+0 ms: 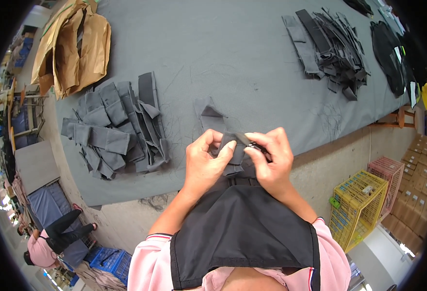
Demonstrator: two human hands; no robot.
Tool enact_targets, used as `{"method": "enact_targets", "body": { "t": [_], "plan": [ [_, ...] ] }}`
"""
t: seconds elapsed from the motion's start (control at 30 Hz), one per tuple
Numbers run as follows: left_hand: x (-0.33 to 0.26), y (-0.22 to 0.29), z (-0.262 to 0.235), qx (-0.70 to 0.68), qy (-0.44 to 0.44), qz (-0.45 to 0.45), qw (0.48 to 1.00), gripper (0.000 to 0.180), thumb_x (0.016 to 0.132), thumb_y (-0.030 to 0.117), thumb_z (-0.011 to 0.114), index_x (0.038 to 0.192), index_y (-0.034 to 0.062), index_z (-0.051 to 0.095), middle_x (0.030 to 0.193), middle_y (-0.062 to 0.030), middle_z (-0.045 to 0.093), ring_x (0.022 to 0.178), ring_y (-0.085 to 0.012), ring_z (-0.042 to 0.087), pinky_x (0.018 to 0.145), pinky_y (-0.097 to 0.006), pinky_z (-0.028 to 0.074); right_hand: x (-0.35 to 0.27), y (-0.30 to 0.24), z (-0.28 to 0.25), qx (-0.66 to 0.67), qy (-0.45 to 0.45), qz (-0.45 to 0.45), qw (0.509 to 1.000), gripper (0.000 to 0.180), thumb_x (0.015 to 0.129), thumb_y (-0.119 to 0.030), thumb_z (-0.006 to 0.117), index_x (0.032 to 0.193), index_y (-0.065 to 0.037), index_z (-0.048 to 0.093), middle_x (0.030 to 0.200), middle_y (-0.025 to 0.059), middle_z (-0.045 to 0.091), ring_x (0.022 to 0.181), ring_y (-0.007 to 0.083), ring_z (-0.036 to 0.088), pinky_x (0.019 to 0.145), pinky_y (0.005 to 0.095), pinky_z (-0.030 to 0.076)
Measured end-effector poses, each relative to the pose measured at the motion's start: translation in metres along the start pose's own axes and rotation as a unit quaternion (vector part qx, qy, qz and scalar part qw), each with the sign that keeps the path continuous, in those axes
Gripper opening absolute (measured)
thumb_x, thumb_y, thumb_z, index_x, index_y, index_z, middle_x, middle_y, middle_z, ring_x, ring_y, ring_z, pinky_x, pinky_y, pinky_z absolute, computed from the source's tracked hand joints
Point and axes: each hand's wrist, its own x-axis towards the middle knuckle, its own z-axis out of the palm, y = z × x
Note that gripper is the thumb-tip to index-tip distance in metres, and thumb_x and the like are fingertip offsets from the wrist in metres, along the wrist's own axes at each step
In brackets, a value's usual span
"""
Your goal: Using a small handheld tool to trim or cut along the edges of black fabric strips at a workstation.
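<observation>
Over the table's near edge, my left hand point(205, 157) pinches a dark grey fabric strip point(228, 141) between thumb and fingers. My right hand point(275, 160) is closed around small black-handled snips point(258, 147), whose pointed tip meets the strip's right side. Whether the blades are apart is too small to tell. Just beyond my hands, another grey fabric piece point(206, 107) lies on the table, partly folded over. To the left sits a loose pile of folded grey strips point(109, 138).
A grey cloth covers the table point(184, 43), with loose threads scattered on it. More strips point(332, 46) are heaped at the far right, near dark garments point(388, 58). A brown paper bag point(85, 53) stands far left. Yellow crates point(359, 203) are right; another person point(48, 242) is lower left.
</observation>
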Motion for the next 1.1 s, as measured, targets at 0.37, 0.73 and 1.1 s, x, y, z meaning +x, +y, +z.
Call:
{"method": "enact_targets", "body": {
  "t": [0.37, 0.73, 1.1],
  "plan": [
    [0.015, -0.02, -0.017, -0.166, -0.002, -0.089, 0.982, 0.034, 0.086, 0.01, 0.061, 0.06, 0.0087, 0.038, 0.069, 0.0091, 0.039, 0.063, -0.0008, 0.029, 0.056, -0.02, 0.024, 0.011, -0.001, -0.021, 0.101, -0.115, 0.075, 0.985, 0.037, 0.069, -0.001, 0.073, 0.104, -0.007, 0.061, 0.086, 0.0029, 0.045, 0.065, 0.0107, 0.046, 0.058, 0.0234, 0.041],
    [0.002, 0.001, -0.009, -0.217, -0.092, -0.083, 0.968, 0.031, 0.094, 0.028, 0.055, 0.108, 0.0004, 0.059, 0.094, 0.003, 0.06, 0.085, -0.0033, 0.048, 0.076, -0.023, 0.041, 0.039, 0.039, 0.045, 0.374, -0.125, 0.323, 0.861, 0.015, 0.084, -0.013, 0.065, 0.08, -0.002, 0.055, 0.073, -0.0027, 0.052, 0.06, 0.0045, 0.044, 0.053, 0.0226, 0.038],
    [0.021, -0.029, -0.013, -0.204, 0.047, -0.173, 0.962, 0.022, 0.094, 0.019, 0.056, 0.075, 0.0093, 0.055, 0.071, 0.0093, 0.047, 0.063, 0.0006, 0.035, 0.055, -0.018, 0.032, -0.011, 0.014, -0.001, 0.055, -0.062, 0.105, 0.991, 0.024, 0.078, -0.007, 0.07, 0.099, -0.004, 0.059, 0.076, 0.0061, 0.063, 0.063, 0.0135, 0.061, 0.056, 0.0256, 0.046]
  ]
}}
